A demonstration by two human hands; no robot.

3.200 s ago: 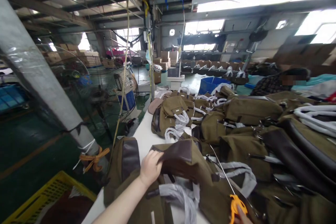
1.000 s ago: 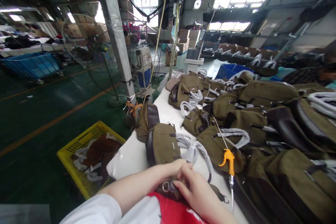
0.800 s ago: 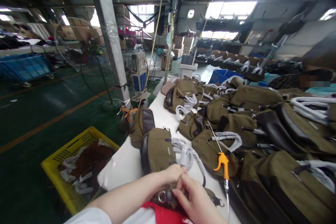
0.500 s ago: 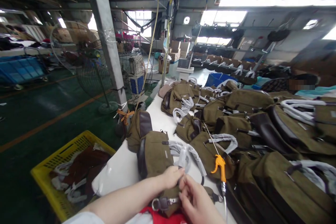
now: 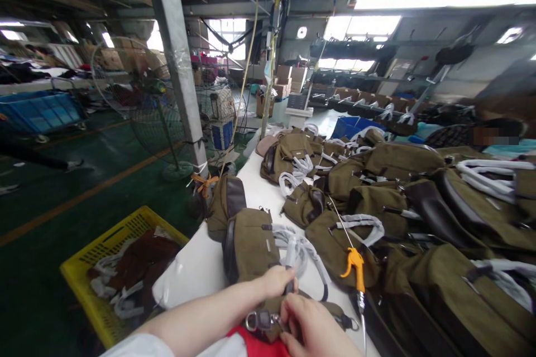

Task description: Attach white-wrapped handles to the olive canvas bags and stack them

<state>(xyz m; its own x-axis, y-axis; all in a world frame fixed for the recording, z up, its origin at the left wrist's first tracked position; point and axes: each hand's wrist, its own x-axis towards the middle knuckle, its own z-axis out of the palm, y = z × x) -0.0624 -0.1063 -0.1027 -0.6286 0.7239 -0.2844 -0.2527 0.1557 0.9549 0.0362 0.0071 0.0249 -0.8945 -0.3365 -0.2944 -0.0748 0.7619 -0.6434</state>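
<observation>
Left arm [image 5: 209,309]: white sleeve [image 5: 140,347]. Front: white cloth [image 5: 226,346], red cloth [image 5: 263,347]. Left hand [image 5: 275,282], right hand [image 5: 307,321] bare.

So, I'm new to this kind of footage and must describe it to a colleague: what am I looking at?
There is no machine here: these are a person's bare hands, seen by one camera worn on the head. On the white table lie many olive bags, several with handles in pale wrapping, and an orange air blow gun. The left hand grips a dark strap; the right hand is at the bag in the lap, its exact grip unclear.
</observation>
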